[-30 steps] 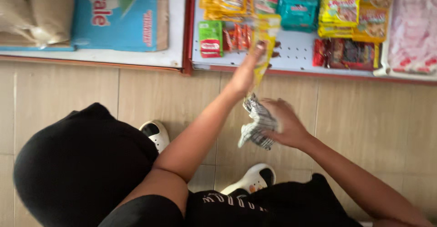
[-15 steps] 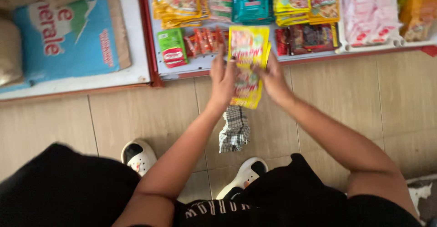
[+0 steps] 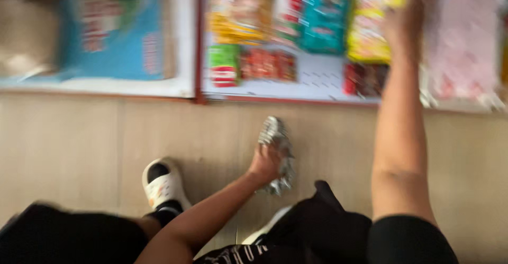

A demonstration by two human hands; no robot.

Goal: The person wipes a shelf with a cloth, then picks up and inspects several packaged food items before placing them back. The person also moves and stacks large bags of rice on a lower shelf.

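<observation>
**Cloth low, yellow packet high**

Head view: our left hand (image 3: pixel 266 162) grips a crumpled grey-and-white checked cloth (image 3: pixel 277 154) above the tiled floor (image 3: pixel 69 147). Our right hand (image 3: pixel 406 20) reaches yellow packets (image 3: pixel 370 28) at the shelf (image 3: pixel 317 79) back edge; its grip is blurred, we cannot tell.

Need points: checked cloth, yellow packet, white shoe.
checked cloth (image 3: pixel 276 137), head view, on its upper end above the left hand (image 3: pixel 264 163).
yellow packet (image 3: pixel 368 34), head view, on its middle, left of the right hand (image 3: pixel 405 23).
white shoe (image 3: pixel 163 187), head view, on its toe.
</observation>
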